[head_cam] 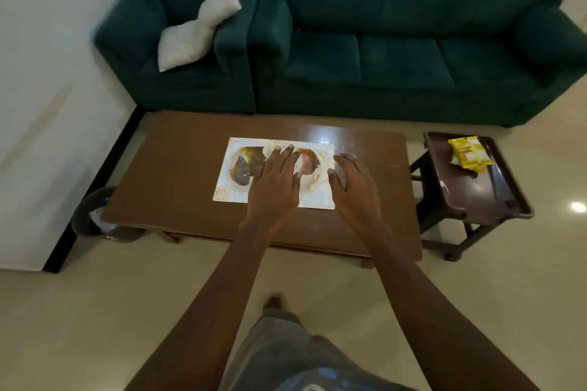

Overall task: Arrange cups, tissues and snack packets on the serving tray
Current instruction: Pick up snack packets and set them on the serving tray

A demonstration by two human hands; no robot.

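both our left hand [274, 179] and right hand [354, 186] lay flat and spread, grasping nothing, mid-frame on the placemat [228, 187], probably straightening it; the snack packet [470, 154] waited right.

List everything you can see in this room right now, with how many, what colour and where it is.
Sofa: one, dark green, behind the table.
Armchair: one, dark green, left of the sofa.
Pillow: one, white, on the armchair.
Coffee table: one, brown wood, centre.
Placemat: one, white with a printed picture, on the coffee table.
Serving tray: one, dark brown, on a stool right of the table.
Snack packets: yellow, count unclear, on the tray's far end.
Bin: one, dark, on the floor left of the table.
Left hand: flat, fingers spread, on the placemat.
Right hand: flat, at the placemat's right edge.
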